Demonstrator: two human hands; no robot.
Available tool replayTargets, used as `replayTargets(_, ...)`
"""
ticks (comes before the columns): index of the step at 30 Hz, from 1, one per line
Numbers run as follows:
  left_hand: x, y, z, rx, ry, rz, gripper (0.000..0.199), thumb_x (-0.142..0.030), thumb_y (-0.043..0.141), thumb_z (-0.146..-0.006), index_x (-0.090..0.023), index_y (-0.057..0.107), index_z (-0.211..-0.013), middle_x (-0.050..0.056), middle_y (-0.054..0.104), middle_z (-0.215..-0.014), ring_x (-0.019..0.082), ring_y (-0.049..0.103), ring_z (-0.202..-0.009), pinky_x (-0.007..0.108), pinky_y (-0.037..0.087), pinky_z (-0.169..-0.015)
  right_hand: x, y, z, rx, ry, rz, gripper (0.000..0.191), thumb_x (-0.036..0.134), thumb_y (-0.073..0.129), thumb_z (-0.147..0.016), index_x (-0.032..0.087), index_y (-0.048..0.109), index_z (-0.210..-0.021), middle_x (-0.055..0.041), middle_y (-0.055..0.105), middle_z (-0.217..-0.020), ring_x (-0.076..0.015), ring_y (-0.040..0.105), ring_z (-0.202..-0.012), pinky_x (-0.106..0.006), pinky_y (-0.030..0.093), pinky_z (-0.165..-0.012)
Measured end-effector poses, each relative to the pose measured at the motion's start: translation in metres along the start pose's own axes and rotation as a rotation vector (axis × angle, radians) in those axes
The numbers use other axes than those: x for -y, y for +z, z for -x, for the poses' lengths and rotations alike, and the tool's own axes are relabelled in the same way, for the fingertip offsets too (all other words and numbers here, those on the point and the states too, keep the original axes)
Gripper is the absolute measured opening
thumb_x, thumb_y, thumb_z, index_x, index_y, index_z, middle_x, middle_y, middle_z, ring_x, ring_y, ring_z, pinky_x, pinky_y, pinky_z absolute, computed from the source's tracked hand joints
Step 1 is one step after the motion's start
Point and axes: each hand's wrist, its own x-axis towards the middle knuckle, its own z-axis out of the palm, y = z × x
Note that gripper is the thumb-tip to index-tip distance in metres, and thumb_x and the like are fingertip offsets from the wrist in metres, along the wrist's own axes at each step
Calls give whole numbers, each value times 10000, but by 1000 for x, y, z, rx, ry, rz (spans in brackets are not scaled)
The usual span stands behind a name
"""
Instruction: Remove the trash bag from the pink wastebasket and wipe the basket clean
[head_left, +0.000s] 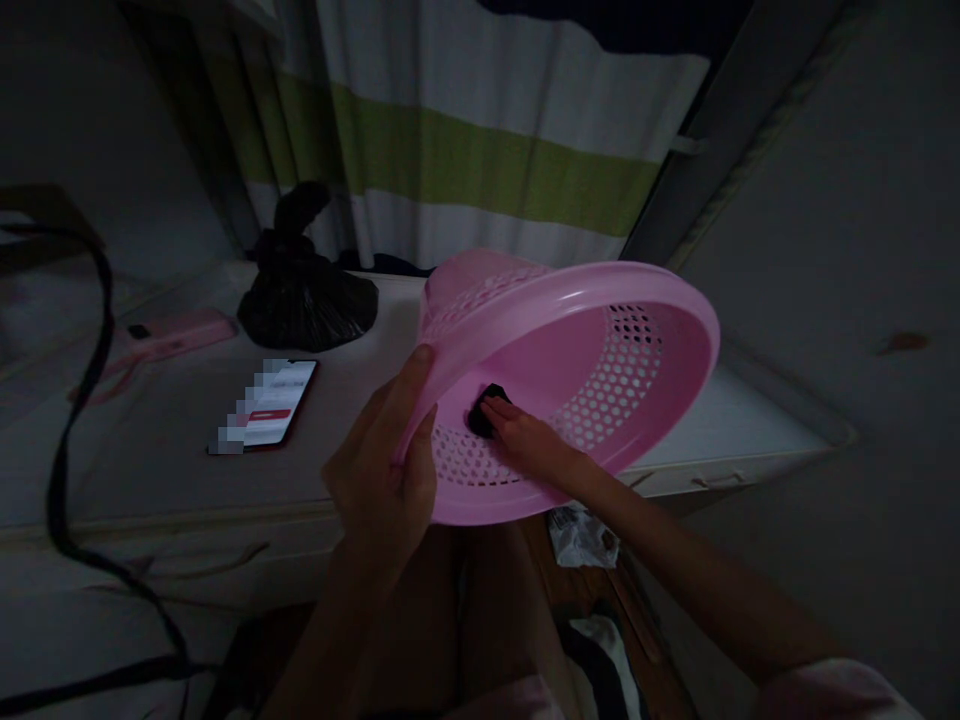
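Note:
A pink plastic basket (570, 295) with rows of holes in its wall is tipped on its side, its wide mouth turned towards me. My left hand (390, 470) grips the rim on the left, the thumb and fingers on either side of it. Inside the basket, my right hand (529, 440) presses a small black wad (487, 410), perhaps a cloth, against the inner surface near the bottom. The fingers cover part of the wad, so its exact kind does not show.
On the white desk (180, 480) lie a lit phone (274, 405), a knotted black plastic bag (307, 300) and a pink object with a strap (180, 332). A dark cord (60, 480) hangs at left. Behind is a striped curtain (510, 150); a clear bag (583, 538) lies below.

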Motion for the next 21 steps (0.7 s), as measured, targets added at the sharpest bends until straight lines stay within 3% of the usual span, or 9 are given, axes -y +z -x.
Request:
replayTargets(5,-2,-2,1,-11,-13,-31,650,-50,568,-783,-336,401,-1341,-3,619,-1209,169,613,-1048,254,512,-856,-18,-7,-8,45,169,154,467,80,332,-858,-16,421,-1306,-200,425,-1374,-242,351,-1309,-356,290,-1076)
replayTargets(12,2,0,-1,37,-22,-6,676,-53,576,-778,-359,379,-1349,-26,608,-1225,148,610,-1048,229,501,-870,-36,-7,-69,19,346,112,474,87,350,-842,-16,425,-1299,-212,422,-1371,-242,350,-1302,-360,266,-1064)
replayTargets(17,1,5,-4,11,-29,5,639,-54,561,-790,-345,405,-1337,-10,621,-1206,155,612,-1047,245,506,-866,-25,-2,-103,-19,365,-4,413,169,385,-870,37,496,-1245,-186,501,-1304,-243,404,-1258,-355,306,-1039)
replayTargets(21,0,6,-3,-9,-37,-4,612,-54,569,-785,-321,437,-1319,4,632,-1187,164,622,-1028,255,511,-853,-3,0,-105,-80,293,-157,363,160,404,-869,89,522,-1205,-155,534,-1275,-229,465,-1203,-324,374,-983)
